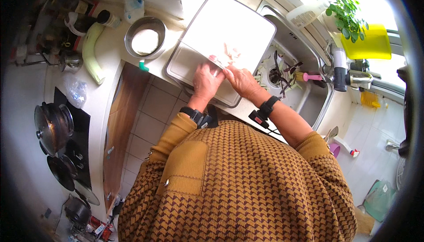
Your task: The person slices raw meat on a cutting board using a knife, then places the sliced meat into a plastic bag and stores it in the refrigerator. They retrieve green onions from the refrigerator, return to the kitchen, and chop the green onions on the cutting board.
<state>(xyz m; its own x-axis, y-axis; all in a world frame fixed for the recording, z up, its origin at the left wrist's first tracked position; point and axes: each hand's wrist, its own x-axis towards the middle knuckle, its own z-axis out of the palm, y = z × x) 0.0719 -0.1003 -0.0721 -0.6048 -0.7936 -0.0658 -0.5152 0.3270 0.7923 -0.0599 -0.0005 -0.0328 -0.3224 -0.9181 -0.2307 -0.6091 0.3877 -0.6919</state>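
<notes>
Both my hands are close together over a white cutting board point(247, 26) with a grey rim. My left hand point(206, 83) has its fingers curled down on a small pink piece, which looks like meat point(213, 59). Against it, my right hand point(242, 82) is closed, thumb and fingers bunched at the same spot. A thin pale edge shows between the hands; whatever the right hand grips is mostly covered by its fingers. Several pale pink slices point(230, 53) lie on the board just beyond my fingertips, partly washed out by bright light.
Right of the board is a steel sink point(304, 105) with dark and pale peelings and a pink-handled brush point(309, 77). To the left stand a metal pot point(128, 43) with white contents and a long pale green gourd point(90, 56). Farther left, a lidded pan point(48, 127) sits on the black hob.
</notes>
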